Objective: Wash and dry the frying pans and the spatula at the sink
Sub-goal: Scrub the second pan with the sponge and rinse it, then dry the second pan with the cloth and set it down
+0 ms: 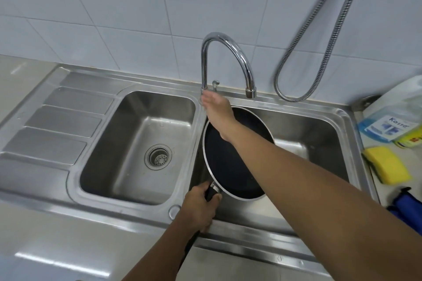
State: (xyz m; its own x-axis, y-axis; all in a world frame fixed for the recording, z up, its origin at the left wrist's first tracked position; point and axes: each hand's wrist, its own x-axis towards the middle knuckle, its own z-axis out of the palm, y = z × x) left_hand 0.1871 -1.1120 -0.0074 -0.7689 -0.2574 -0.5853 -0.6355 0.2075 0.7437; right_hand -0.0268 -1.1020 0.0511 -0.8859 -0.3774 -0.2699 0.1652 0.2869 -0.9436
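Observation:
A black frying pan (230,166) with a silver rim sits tilted in the right basin of the steel sink (324,125). My left hand (201,207) grips the pan's black handle at the basin's near left corner. My right hand (215,106) reaches across the pan to the base of the chrome tap (225,52), fingers straight, touching the spout's lower end beside the small lever (215,84). No water is visible. No spatula is in view.
The left basin (137,143) holds only its drain strainer, with a ribbed drainboard (57,121) further left. On the right counter lie a yellow sponge (386,164), packaged sponges in a plastic bag (392,125) and a blue cloth (408,207). A metal hose (319,36) hangs on the tiled wall.

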